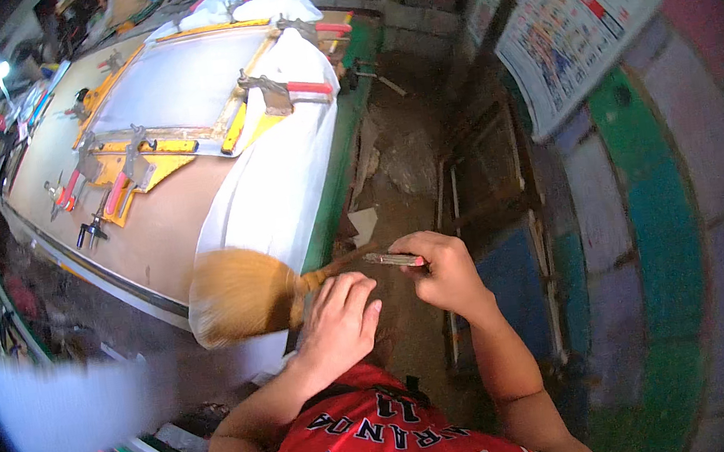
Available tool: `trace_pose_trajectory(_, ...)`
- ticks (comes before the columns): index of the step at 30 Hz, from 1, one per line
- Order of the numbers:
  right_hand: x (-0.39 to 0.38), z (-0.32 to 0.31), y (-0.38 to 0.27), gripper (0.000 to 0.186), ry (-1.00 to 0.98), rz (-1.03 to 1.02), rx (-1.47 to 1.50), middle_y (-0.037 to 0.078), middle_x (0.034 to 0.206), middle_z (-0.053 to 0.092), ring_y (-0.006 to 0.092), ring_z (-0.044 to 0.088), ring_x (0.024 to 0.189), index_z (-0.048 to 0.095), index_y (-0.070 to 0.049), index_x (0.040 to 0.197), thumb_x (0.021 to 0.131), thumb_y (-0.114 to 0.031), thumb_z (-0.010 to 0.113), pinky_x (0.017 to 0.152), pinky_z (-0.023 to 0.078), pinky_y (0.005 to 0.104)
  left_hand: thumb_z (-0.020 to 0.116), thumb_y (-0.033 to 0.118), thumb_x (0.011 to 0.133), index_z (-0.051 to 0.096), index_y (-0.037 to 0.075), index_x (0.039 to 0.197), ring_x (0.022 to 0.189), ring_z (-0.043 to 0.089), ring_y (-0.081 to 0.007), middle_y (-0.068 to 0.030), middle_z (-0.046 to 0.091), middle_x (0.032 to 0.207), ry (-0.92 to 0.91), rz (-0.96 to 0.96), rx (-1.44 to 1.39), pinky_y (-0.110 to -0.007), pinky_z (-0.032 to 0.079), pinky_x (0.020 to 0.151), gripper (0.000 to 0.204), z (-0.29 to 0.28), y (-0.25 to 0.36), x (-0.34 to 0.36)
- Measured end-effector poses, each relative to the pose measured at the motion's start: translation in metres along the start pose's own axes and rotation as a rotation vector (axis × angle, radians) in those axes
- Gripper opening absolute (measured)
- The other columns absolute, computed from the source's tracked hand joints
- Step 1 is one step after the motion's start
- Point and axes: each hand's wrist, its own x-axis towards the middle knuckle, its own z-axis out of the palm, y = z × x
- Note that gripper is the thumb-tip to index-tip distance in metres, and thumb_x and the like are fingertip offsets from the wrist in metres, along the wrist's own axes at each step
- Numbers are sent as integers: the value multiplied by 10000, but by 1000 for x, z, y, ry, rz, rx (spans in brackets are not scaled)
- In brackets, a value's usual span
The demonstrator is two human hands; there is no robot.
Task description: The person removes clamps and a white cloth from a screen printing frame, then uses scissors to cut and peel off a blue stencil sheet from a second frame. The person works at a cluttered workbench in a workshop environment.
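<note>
My right hand (448,277) is closed around a slim silver-grey metal tool with a red end (395,260), its tip toward the left; its exact kind is not clear. To the left of it, my left hand (338,321) is held with fingers loosely bent, thumb side apart, and nothing visible in it. Just beyond its fingers is a straw broom (240,297). The broom's fan-shaped head overlaps the near corner of the table, and its handle runs rightward past my right hand. Whether my left fingertips touch the handle cannot be made out.
A framed screen (181,78) lies on the brown table (171,215), held by red-handled clamps (278,93). White cloth (271,187) drapes along the table's right side. Framed panels (505,290) lean low by the painted block wall (604,286). A blurred pale shape (76,401) is at the lower left.
</note>
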Motion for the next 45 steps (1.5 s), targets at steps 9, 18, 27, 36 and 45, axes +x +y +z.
trace_pose_trajectory(9,148,-38,79,273,-191,-69,153,197,970,729,391,710,895,728,-1,996,733,63,689,783,565,414,696,153,906,632,20,1177,1112,593,-360,-149,610,1182,172,-285,90,-475,472,956,308,21,-8,101)
trace_pose_trajectory(18,317,-49,173,219,-434,-256,286,182,934,730,334,721,826,725,13,987,776,72,724,743,560,363,715,110,882,611,12,1195,1059,596,-392,-175,615,1177,415,-505,313,-483,479,933,345,53,-70,217)
trace_pose_trajectory(27,487,-41,229,312,-686,-531,270,133,955,741,258,715,816,730,-7,1048,753,78,781,732,545,331,724,64,859,635,-10,1158,1088,584,-382,-178,624,1159,617,-782,379,-463,459,947,321,68,-106,349)
trace_pose_trajectory(36,599,22,231,295,-825,-822,307,119,960,737,230,689,781,740,-29,1032,752,27,812,643,533,343,720,54,859,648,-11,1133,1101,587,-390,-182,625,1145,724,-965,427,-471,475,958,290,59,-159,386)
trace_pose_trajectory(45,691,104,197,243,-949,-1012,260,178,1004,714,349,672,890,700,-17,1075,834,6,720,790,529,427,685,18,862,546,-74,1247,1182,534,-455,-281,474,1325,752,-1149,403,-499,460,1034,420,51,-237,420)
